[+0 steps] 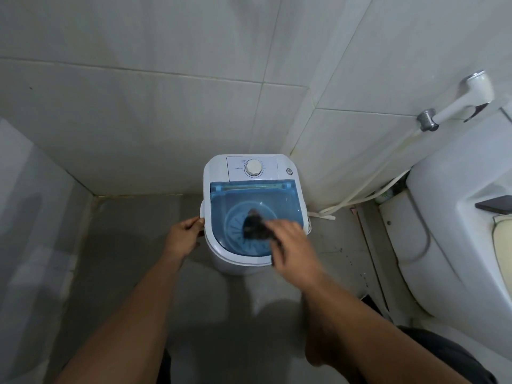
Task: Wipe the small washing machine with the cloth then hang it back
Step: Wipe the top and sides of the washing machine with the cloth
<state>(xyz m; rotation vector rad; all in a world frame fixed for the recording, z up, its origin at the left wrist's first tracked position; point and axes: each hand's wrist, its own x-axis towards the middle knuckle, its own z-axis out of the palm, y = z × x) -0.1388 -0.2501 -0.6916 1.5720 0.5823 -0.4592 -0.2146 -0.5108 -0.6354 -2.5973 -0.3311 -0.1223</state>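
Note:
The small washing machine (219, 167) is white with a clear blue lid (279, 198) and a round white dial (253, 168) at its back; it stands on the floor against the tiled wall. My left hand (184, 236) grips the machine's left rim. My right hand (291, 242) presses a dark cloth (253, 224) onto the middle of the blue lid, with the cloth bunched under my fingers. Both bare forearms reach down from the bottom of the view.
A white toilet (448, 223) stands at the right with a dark phone (496, 205) on it. A bidet sprayer (468, 95) hangs on the right wall, its hose (368, 181) trailing to the floor beside the machine. Grey floor tiles surround the machine.

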